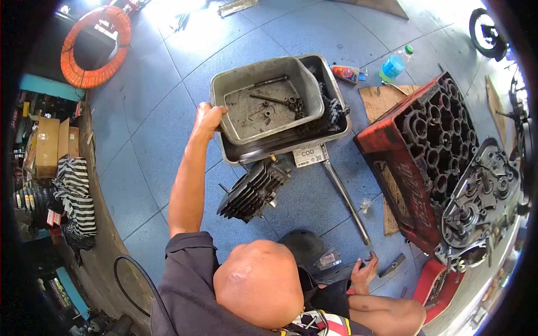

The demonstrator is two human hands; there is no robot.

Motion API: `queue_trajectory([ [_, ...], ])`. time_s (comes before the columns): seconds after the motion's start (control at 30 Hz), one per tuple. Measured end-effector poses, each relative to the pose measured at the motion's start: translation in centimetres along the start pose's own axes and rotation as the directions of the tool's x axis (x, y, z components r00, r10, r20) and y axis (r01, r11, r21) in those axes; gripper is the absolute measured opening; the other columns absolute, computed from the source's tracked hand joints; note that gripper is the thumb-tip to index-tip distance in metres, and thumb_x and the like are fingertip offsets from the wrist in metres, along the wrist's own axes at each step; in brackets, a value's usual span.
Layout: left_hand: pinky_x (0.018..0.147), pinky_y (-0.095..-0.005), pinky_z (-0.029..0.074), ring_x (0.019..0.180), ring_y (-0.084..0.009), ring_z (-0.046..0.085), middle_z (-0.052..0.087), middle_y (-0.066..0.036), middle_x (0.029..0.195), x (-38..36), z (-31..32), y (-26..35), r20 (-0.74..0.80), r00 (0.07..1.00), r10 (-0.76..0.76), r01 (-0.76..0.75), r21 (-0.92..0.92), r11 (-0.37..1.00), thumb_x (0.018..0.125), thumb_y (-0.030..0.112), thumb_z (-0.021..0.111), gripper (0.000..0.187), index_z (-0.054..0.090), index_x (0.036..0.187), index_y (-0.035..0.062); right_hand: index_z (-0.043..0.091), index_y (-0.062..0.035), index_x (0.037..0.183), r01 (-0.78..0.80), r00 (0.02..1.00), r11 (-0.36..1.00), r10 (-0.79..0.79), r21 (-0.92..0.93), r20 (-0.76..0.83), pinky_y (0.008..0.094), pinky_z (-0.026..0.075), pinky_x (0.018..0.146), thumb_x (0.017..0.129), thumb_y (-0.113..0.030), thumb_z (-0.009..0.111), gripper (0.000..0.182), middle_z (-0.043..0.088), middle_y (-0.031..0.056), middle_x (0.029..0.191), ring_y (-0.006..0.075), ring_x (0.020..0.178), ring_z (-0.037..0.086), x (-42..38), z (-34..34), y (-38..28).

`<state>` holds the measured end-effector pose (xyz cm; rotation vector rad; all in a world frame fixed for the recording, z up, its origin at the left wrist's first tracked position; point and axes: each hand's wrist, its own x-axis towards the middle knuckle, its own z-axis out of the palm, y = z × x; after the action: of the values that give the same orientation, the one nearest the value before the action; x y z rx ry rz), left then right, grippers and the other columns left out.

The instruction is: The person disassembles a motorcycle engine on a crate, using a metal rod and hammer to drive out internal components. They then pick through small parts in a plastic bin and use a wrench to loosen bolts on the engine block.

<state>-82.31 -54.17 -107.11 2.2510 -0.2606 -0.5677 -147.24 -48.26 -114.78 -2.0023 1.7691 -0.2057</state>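
Note:
My left hand is closed on the left rim of a grey plastic tub. The tub rests tilted over a second, dark tub beneath it. Inside lie a metal rod, bolts and small greasy parts. A dark chain sits in the lower tub's right side. My right hand is low beside my leg, fingers apart and nothing visible in it. Nearest to it are a dark flat bar and the end of a long metal handle. A finned engine cylinder lies below the tubs.
A red bottle crate stands at right, with an engine casing leaning by it. Behind the tubs are a bottle of blue liquid and a red packet. An orange hose coil hangs at upper left, above cluttered shelves.

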Motion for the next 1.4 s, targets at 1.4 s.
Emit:
queue_trajectory([
  [1.4, 0.069, -0.0487, 0.056, 0.089, -0.0351, 0.060, 0.060, -0.016, 0.108, -3.4, -9.9, -25.4, -0.150, 0.839, -0.524, 0.277, -0.710, 0.647, 0.083, 0.032, 0.058, 0.046, 0.056, 0.117, 0.0009, 0.063, -0.0042, 0.080, 0.652, 0.383, 0.521, -0.853, 0.551, 0.354, 0.0409, 0.056, 0.056, 0.079, -0.020, 0.060, 0.016, 0.065, 0.0122, 0.075, 0.0283, 0.068, 0.069, 8.0, -27.6, -35.7],
])
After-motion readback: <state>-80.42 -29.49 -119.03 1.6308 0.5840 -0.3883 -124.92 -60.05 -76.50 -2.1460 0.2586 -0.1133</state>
